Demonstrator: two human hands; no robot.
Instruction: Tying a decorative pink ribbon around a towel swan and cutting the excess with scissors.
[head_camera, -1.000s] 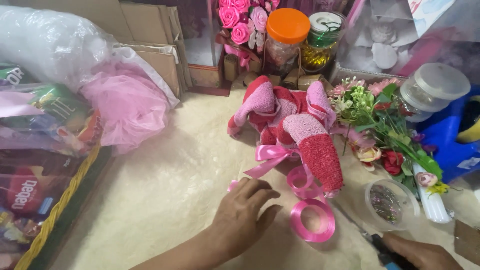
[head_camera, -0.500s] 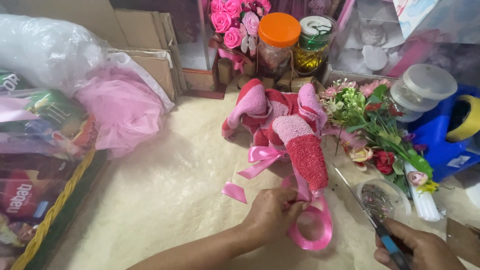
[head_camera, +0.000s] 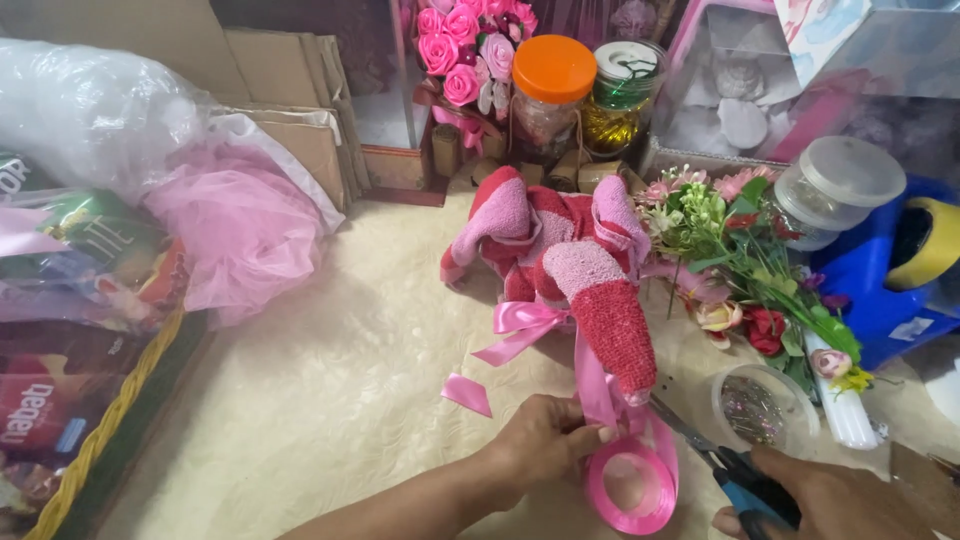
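Far left we list a wicker basket (head_camera: 95, 440) of packets, then a clear bag (head_camera: 95, 110) and pink tulle (head_camera: 240, 225) behind it, all crowding that edge.

Mid-bench (head_camera: 330, 390): open cream cloth, the best free room we see, with one cut ribbon scrap (head_camera: 466, 394) lying on it.

Our left hand (head_camera: 545, 440) is closed, pinching the pink ribbon (head_camera: 597, 385) just above its spool (head_camera: 632, 488). We judge the ribbon light, limp and slick; it wants a firm pinch close to the cut line, kept taut, or it will slide. The spool lies flat near the front edge and should roll easily.

Behind, a red-and-pink towel figure (head_camera: 570, 270) carries a ribbon bow (head_camera: 520, 325); soft, easily pushed over.

Our right hand (head_camera: 830, 500) is closed around blue-handled scissors (head_camera: 725, 462), blades reaching toward the ribbon.

Right side is tight: a small dish (head_camera: 752, 408), artificial flowers (head_camera: 745, 265), a clear lidded jar (head_camera: 835, 190), a blue tub (head_camera: 885, 290). At the back stand two jars (head_camera: 550, 95) and a rose posy (head_camera: 465, 50).
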